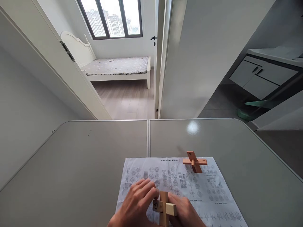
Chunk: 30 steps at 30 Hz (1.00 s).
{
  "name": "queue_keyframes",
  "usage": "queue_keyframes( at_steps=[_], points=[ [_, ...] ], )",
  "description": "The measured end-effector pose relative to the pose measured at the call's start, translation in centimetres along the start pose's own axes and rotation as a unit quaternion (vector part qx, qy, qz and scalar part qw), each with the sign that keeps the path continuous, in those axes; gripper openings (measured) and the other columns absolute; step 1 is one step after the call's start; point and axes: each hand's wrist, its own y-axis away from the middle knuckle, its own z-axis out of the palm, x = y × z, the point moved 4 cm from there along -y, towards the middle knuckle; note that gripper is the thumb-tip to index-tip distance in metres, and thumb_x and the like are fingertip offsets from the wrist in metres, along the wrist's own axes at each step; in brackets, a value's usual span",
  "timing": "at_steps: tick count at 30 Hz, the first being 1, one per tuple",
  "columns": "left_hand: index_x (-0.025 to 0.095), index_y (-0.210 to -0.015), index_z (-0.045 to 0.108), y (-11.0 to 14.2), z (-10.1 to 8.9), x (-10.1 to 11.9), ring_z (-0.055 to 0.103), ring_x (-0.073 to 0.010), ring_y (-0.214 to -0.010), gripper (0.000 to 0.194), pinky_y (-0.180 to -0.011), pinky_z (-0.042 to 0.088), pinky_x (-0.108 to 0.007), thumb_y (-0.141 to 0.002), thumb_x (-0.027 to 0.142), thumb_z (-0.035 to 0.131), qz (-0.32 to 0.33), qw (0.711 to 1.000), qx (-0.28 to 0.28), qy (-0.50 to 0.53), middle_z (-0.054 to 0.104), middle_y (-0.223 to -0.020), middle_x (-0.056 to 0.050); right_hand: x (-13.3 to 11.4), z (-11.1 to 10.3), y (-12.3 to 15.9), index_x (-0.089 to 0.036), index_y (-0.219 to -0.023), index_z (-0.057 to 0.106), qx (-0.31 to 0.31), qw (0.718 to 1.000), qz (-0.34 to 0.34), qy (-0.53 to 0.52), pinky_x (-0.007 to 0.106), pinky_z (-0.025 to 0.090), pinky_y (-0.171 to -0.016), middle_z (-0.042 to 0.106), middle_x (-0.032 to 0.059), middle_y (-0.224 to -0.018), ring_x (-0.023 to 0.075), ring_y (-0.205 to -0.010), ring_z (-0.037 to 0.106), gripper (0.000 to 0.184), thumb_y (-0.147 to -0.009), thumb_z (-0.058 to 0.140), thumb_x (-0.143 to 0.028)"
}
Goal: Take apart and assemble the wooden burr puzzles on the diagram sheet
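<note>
Both hands are at the lower middle of the head view, around a light wooden interlocking puzzle (163, 197) made of crossed notched bars. One bar end bears a dark handwritten mark. My left hand (140, 201) curls its fingers about the puzzle's left side. From the right, my right hand (186, 209) grips it, with most of its fingers hidden behind the bars. A printed sheet (142, 189) of small diagrams lies under the hands. On its upper right part rests a reddish wooden cross-shaped puzzle piece (193, 161), with a number marked on one arm.
The grey table (82, 170) has a metal seam (148, 138) down its middle and a raised metal edge. Beyond it, a doorway shows a bed (118, 66) beneath a window (111, 19). A white cabinet (262, 74) stands at the right.
</note>
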Motion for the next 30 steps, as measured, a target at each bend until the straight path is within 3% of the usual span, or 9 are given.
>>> queue_keyframes(
  at_steps=[3, 8, 16, 24, 28, 30],
  points=[
    [0.025, -0.069, 0.045, -0.4, -0.4, 0.5, 0.047, -0.0161, -0.051, 0.062, -0.050, 0.033, -0.033, -0.080, 0.081, 0.069, 0.038, 0.996, -0.054, -0.059, 0.053, -0.057, 0.003, -0.5, -0.3, -0.4, -0.025, -0.098, 0.049, -0.026, 0.999, -0.031, 0.016, 0.026, 0.040, -0.052, 0.062, -0.0003, -0.074, 0.0165, -0.056, 0.060, 0.029, -0.115, 0.029, -0.038],
    [0.025, -0.066, 0.048, -0.2, -0.4, 0.6, 0.050, -0.0159, -0.049, 0.058, -0.049, 0.034, -0.034, -0.083, 0.076, 0.067, 0.023, 0.993, -0.093, -0.065, 0.056, -0.052, 0.003, -1.2, -1.0, -1.1, -0.026, -0.098, 0.049, -0.055, 0.998, -0.018, -0.015, 0.025, 0.041, -0.055, 0.063, -0.0016, -0.074, 0.0155, -0.057, 0.059, 0.025, -0.114, 0.033, -0.036],
    [0.026, -0.061, 0.047, 0.6, 0.2, -0.1, 0.043, -0.0143, -0.046, 0.060, -0.046, 0.034, -0.033, -0.077, 0.078, 0.071, -0.011, 0.998, -0.062, 0.027, 0.048, -0.047, 0.004, -1.2, -0.4, -0.9, -0.024, -0.099, 0.056, -0.112, 0.993, 0.011, -0.042, 0.024, 0.046, -0.060, 0.069, 0.0031, -0.081, 0.0161, -0.065, 0.064, 0.038, -0.116, 0.028, -0.044],
    [0.025, -0.064, 0.046, 1.2, 0.9, -0.5, 0.047, -0.0165, -0.052, 0.058, -0.054, 0.043, -0.033, -0.078, 0.078, 0.067, -0.005, 0.997, -0.082, 0.008, 0.049, -0.051, 0.003, -0.7, -0.4, -0.4, -0.024, -0.099, 0.057, -0.083, 0.994, 0.021, -0.063, 0.025, 0.046, -0.060, 0.067, 0.0033, -0.080, 0.0164, -0.064, 0.062, 0.038, -0.115, 0.031, -0.047],
    [0.025, -0.069, 0.045, 1.3, 0.7, -1.3, 0.053, -0.0180, -0.057, 0.062, -0.056, 0.046, -0.033, -0.072, 0.083, 0.066, -0.073, 0.995, -0.059, 0.027, 0.055, -0.062, 0.001, -0.4, -0.7, -0.4, -0.024, -0.096, 0.058, -0.061, 0.994, 0.059, -0.074, 0.025, 0.048, -0.062, 0.068, 0.0036, -0.081, 0.0172, -0.066, 0.062, 0.037, -0.113, 0.037, -0.049],
    [0.023, -0.083, 0.054, 1.1, 0.5, -1.6, 0.061, -0.0206, -0.067, 0.066, -0.062, 0.052, -0.033, -0.067, 0.086, 0.070, -0.115, 0.990, -0.052, 0.066, 0.065, -0.077, -0.002, -0.4, -0.7, -0.3, -0.024, -0.093, 0.056, -0.062, 0.994, 0.058, -0.062, 0.025, 0.047, -0.060, 0.066, 0.0024, -0.079, 0.0166, -0.064, 0.060, 0.036, -0.113, 0.037, -0.047]
  ],
)
